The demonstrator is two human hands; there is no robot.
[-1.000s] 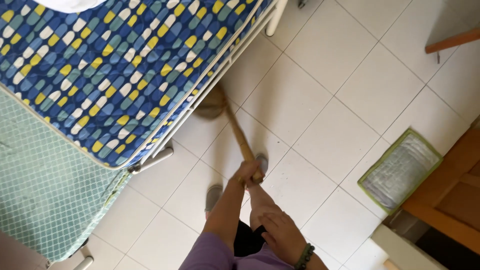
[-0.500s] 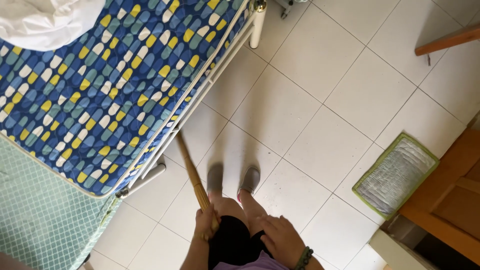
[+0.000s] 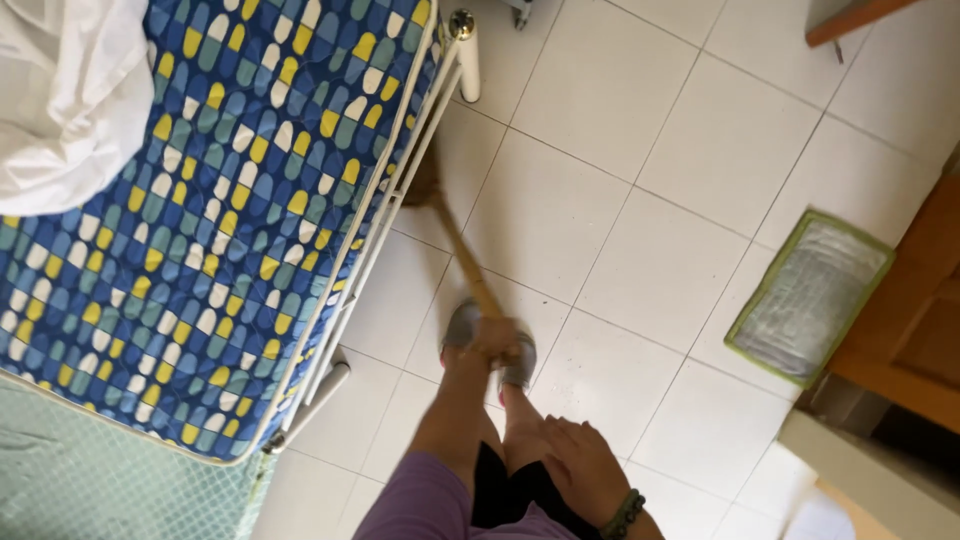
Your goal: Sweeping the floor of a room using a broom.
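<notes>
My left hand (image 3: 495, 340) is shut on the end of a wooden broom handle (image 3: 460, 255), arm stretched forward in a purple sleeve. The handle slants up and to the left, and the broom head (image 3: 422, 188) is blurred at the bed's edge, partly under the white metal bed frame (image 3: 395, 190). My right hand (image 3: 578, 468), with a dark bead bracelet at the wrist, lies flat on my thigh and holds nothing. My feet in grey slippers (image 3: 460, 325) stand on the white tiled floor (image 3: 620, 250) just under the left hand.
A mattress with a blue, yellow and white pattern (image 3: 230, 200) fills the left, with a white cloth (image 3: 60, 100) on it and green mesh fabric (image 3: 80, 480) below. A grey mat with a green border (image 3: 810, 295) lies by wooden furniture (image 3: 915, 320) at right.
My left hand has pushed the broom forward and to the right, so its head now sits farther up along the bed frame. The right hand has stayed on the thigh. The view has shifted.
</notes>
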